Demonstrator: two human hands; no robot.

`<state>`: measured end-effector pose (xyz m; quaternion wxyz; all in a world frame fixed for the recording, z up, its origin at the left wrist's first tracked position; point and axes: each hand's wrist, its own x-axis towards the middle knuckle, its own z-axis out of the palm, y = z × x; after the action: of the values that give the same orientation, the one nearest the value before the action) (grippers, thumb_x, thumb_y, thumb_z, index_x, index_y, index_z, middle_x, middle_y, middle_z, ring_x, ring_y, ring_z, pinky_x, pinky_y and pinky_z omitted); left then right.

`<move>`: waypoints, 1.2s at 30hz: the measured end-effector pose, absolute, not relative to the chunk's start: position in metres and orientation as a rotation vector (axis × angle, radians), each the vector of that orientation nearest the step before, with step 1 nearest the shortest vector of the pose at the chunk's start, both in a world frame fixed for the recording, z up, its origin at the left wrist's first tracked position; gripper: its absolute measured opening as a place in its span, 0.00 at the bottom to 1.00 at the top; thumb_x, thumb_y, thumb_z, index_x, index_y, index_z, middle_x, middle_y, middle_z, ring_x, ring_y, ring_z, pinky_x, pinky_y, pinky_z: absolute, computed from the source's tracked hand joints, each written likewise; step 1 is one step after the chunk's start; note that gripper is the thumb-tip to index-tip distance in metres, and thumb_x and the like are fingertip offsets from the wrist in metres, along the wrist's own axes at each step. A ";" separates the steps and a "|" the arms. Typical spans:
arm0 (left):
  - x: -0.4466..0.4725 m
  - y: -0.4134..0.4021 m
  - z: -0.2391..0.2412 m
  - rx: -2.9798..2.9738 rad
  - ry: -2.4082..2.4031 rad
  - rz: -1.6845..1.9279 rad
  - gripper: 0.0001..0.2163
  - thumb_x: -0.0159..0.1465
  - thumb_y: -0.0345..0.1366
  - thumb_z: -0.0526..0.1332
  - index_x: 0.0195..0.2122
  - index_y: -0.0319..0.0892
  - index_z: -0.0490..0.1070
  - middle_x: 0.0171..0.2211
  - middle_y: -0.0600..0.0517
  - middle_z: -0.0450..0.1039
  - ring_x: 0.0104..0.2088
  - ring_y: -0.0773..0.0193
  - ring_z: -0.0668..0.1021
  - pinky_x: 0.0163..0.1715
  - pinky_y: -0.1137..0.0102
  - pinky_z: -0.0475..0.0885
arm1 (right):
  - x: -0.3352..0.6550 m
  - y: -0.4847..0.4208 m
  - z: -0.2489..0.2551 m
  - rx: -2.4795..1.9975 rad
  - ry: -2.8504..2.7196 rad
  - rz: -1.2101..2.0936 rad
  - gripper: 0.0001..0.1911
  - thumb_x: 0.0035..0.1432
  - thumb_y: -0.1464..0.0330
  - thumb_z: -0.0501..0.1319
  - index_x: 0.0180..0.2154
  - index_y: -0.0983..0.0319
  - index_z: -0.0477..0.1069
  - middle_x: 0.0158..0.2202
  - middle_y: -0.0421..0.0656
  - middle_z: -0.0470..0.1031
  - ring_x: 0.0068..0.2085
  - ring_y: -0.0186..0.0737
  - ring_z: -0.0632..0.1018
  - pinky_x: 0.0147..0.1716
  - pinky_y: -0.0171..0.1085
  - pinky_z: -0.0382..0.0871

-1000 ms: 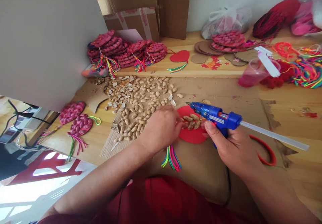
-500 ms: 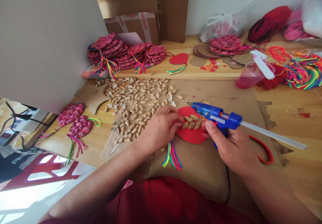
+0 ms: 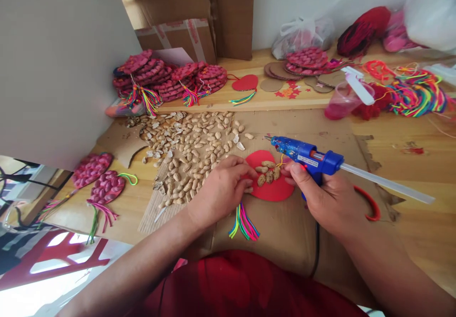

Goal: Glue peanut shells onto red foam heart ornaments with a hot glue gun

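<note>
My right hand (image 3: pixel 326 196) is wrapped round a blue hot glue gun (image 3: pixel 302 154), its nozzle pointing left above the card and a clear glue stick (image 3: pixel 386 181) jutting from the back. Under it lies a red heart-shaped card (image 3: pixel 272 193), with several peanuts (image 3: pixel 269 171) grouped on its upper middle. My left hand (image 3: pixel 228 184) has its fingers closed at the card's left edge, pinching it; parts of the fingertips are hidden. From the card's lower left hangs a multicoloured string tassel (image 3: pixel 244 223). A thin yellow cord (image 3: pixel 282 160) shows beside my right fingertips.
Loose peanuts (image 3: pixel 192 160) spread over the cardboard at left. Behind stand stacked pink peanut-covered pieces (image 3: pixel 156 79), another red heart (image 3: pixel 245 82) and a cup of pink liquid (image 3: pixel 340 103). Orange-red scissor handles (image 3: pixel 372 205) lie right of my hand. A black cable (image 3: pixel 316 255) runs below.
The view has shifted slightly, so the background sits further left. My right fingers have drawn a little off the peanuts, showing more yellow cord. Both hands keep their hold.
</note>
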<state>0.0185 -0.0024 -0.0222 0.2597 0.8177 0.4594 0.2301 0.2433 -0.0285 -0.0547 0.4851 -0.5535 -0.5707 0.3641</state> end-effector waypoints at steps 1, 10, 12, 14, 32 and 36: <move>0.018 -0.003 -0.022 2.214 1.248 0.619 0.12 0.65 0.22 0.60 0.43 0.44 0.78 0.44 0.50 0.76 0.48 0.64 0.77 0.51 0.67 0.73 | 0.243 -0.028 -0.054 -1.345 -1.390 0.889 0.13 0.66 0.57 0.63 0.47 0.55 0.76 0.42 0.42 0.81 0.42 0.47 0.82 0.45 0.48 0.78; 0.018 -0.007 -0.020 2.222 1.213 0.580 0.11 0.66 0.23 0.60 0.43 0.43 0.79 0.42 0.50 0.76 0.44 0.64 0.78 0.48 0.69 0.73 | 0.239 -0.023 -0.056 -1.313 -1.363 0.856 0.17 0.64 0.52 0.63 0.46 0.57 0.77 0.40 0.44 0.80 0.42 0.48 0.81 0.44 0.50 0.79; 0.020 -0.006 -0.022 2.265 1.188 0.611 0.10 0.66 0.24 0.60 0.42 0.42 0.79 0.42 0.49 0.75 0.43 0.64 0.77 0.47 0.68 0.73 | 0.239 -0.023 -0.056 -1.322 -1.371 0.841 0.17 0.65 0.53 0.63 0.45 0.57 0.77 0.40 0.44 0.80 0.41 0.48 0.81 0.44 0.50 0.79; 0.023 -0.005 -0.024 2.323 1.151 0.649 0.10 0.67 0.25 0.59 0.42 0.42 0.79 0.41 0.49 0.74 0.43 0.63 0.76 0.46 0.68 0.73 | 0.238 -0.023 -0.055 -1.339 -1.380 0.822 0.16 0.65 0.53 0.63 0.45 0.57 0.77 0.39 0.44 0.80 0.41 0.48 0.81 0.44 0.49 0.78; 0.028 0.011 -0.038 2.515 0.925 0.731 0.10 0.69 0.29 0.60 0.41 0.46 0.81 0.34 0.52 0.73 0.35 0.67 0.75 0.35 0.73 0.69 | 0.229 -0.030 -0.051 -1.251 -1.292 0.952 0.13 0.64 0.55 0.65 0.41 0.58 0.77 0.36 0.44 0.79 0.36 0.44 0.82 0.35 0.42 0.81; 0.027 0.011 -0.039 2.503 0.924 0.741 0.09 0.69 0.30 0.60 0.40 0.46 0.81 0.35 0.51 0.74 0.37 0.66 0.76 0.37 0.72 0.71 | 0.230 -0.030 -0.057 -1.278 -1.311 0.935 0.13 0.65 0.55 0.64 0.41 0.57 0.78 0.35 0.43 0.78 0.35 0.43 0.81 0.35 0.42 0.79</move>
<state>0.0273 0.0115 -0.0394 0.1852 0.8882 0.3279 0.2631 0.2303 -0.0296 -0.0571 0.5164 -0.5323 -0.5461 0.3895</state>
